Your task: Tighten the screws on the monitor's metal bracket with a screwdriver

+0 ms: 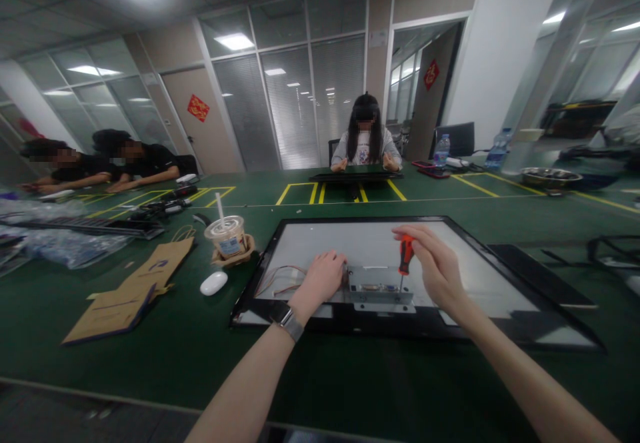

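A monitor panel [480, 276] with a black frame and a pale back lies flat on the green table. A metal bracket [380, 278] with video ports sits near its front edge. My left hand [325, 273], with a watch at the wrist, is closed at the bracket's left end; its fingertips are partly hidden. My right hand [437, 266] has its fingers at the top of a red and black screwdriver [405, 253]. The screwdriver stands nearly upright, its tip down at the bracket's right part. Thin wires [280, 280] lie on the panel beside my left hand.
Left of the panel are a drink cup [227, 238] in a cardboard holder, a white mouse [214, 284] and a brown paper bag [135, 290]. A dark flat panel [540, 273] lies to the right. Across the table sits a person [367, 136] with another dark panel [355, 177].
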A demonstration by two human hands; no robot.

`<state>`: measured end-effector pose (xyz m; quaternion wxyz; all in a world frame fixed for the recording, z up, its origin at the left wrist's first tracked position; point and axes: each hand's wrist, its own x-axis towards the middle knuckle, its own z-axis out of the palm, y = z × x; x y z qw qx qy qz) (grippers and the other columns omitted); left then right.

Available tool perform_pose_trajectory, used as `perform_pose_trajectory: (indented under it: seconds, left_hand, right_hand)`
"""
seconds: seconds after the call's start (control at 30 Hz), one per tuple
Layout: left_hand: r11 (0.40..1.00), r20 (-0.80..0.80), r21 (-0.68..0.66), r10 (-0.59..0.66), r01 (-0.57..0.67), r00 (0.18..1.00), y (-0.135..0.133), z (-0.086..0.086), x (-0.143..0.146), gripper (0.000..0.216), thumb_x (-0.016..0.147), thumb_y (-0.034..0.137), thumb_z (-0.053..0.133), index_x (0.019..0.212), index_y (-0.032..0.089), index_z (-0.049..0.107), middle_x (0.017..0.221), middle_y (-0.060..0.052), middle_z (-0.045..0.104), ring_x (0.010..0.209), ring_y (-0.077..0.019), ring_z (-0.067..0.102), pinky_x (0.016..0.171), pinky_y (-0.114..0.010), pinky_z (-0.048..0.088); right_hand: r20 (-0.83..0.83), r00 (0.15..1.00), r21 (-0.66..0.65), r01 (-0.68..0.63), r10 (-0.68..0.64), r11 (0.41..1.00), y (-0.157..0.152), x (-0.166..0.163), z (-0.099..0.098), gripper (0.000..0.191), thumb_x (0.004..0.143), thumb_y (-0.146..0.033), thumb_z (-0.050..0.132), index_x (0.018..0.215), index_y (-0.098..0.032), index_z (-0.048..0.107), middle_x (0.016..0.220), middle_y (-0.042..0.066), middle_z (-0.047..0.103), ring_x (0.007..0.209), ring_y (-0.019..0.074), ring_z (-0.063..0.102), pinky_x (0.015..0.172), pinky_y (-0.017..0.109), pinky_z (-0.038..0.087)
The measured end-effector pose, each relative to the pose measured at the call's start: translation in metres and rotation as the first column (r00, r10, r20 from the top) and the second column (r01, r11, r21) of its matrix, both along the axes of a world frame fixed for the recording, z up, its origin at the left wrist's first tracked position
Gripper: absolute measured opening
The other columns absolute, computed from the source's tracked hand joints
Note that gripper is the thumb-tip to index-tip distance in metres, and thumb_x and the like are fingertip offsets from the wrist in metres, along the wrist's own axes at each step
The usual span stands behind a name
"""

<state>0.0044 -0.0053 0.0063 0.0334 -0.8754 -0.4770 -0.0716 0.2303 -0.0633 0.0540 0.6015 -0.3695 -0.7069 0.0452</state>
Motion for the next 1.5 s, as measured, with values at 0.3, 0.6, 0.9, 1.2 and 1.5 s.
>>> perform_pose_trajectory:
  seconds: [0.3, 0.6, 0.9, 1.2, 1.5]
  left_hand:
    - [1.0, 0.001, 0.001, 0.002, -0.002, 1.0, -0.002, 0.001, 0.0, 0.029, 0.099, 0.018, 0.034, 0.115, 0.02, 0.058, 0.112, -0.009, 0.061, 0.102, -0.021, 0.059, 0.09, -0.035, 0.045]
    - [1.0, -0.012, -0.012, 0.013, -0.013, 1.0, -0.003, 0.004, 0.001, 0.029, 0.098, 0.017, 0.034, 0.114, 0.02, 0.058, 0.111, -0.008, 0.061, 0.103, -0.0207, 0.058, 0.091, -0.035, 0.045]
    - [1.0, -0.02, -0.019, 0.007, -0.007, 1.0, -0.003, 0.004, 0.001, 0.029, 0.098, 0.017, 0.034, 0.115, 0.018, 0.058, 0.114, -0.01, 0.061, 0.104, -0.0219, 0.058, 0.092, -0.036, 0.044]
    - [1.0, -0.02, 0.009, 0.0, 0.0, 1.0, 0.001, -0.002, 0.0, 0.028, 0.099, 0.018, 0.035, 0.115, 0.019, 0.057, 0.112, -0.008, 0.062, 0.103, -0.022, 0.058, 0.09, -0.036, 0.045]
    - [1.0, 0.012, -0.006, 0.008, -0.008, 1.0, 0.0, -0.001, -0.001, 0.028, 0.098, 0.018, 0.035, 0.115, 0.019, 0.058, 0.113, -0.009, 0.061, 0.106, -0.021, 0.057, 0.093, -0.034, 0.043]
  right_hand:
    - [0.048, 0.984, 0.08, 0.167, -0.171, 0.983, 0.001, -0.002, 0.003, 0.017, 0.086, -0.026, 0.066, 0.103, -0.023, 0.07, 0.077, 0.002, 0.06, 0.072, 0.0205, 0.06, 0.072, 0.037, 0.047]
    - [0.032, 0.99, 0.054, 0.137, -0.139, 0.989, -0.002, -0.003, 0.004, 0.018, 0.093, -0.028, 0.054, 0.095, -0.022, 0.07, 0.082, 0.004, 0.054, 0.075, 0.0204, 0.055, 0.069, 0.037, 0.045]
    - [-0.335, 0.935, -0.196, -0.195, 0.121, 0.961, 0.006, -0.001, 0.0, 0.022, 0.096, -0.038, 0.049, 0.091, -0.023, 0.064, 0.079, 0.004, 0.064, 0.074, 0.0197, 0.062, 0.061, 0.033, 0.049]
    - [-0.461, 0.86, -0.273, -0.37, 0.217, 0.888, 0.011, 0.001, 0.0, 0.022, 0.087, -0.044, 0.063, 0.094, -0.025, 0.071, 0.081, 0.003, 0.068, 0.077, 0.0198, 0.065, 0.068, 0.036, 0.054]
    - [-0.478, 0.862, -0.309, -0.347, 0.171, 0.885, 0.01, 0.002, 0.002, 0.024, 0.079, -0.046, 0.072, 0.085, -0.024, 0.068, 0.084, 0.003, 0.067, 0.083, 0.0212, 0.065, 0.072, 0.035, 0.054]
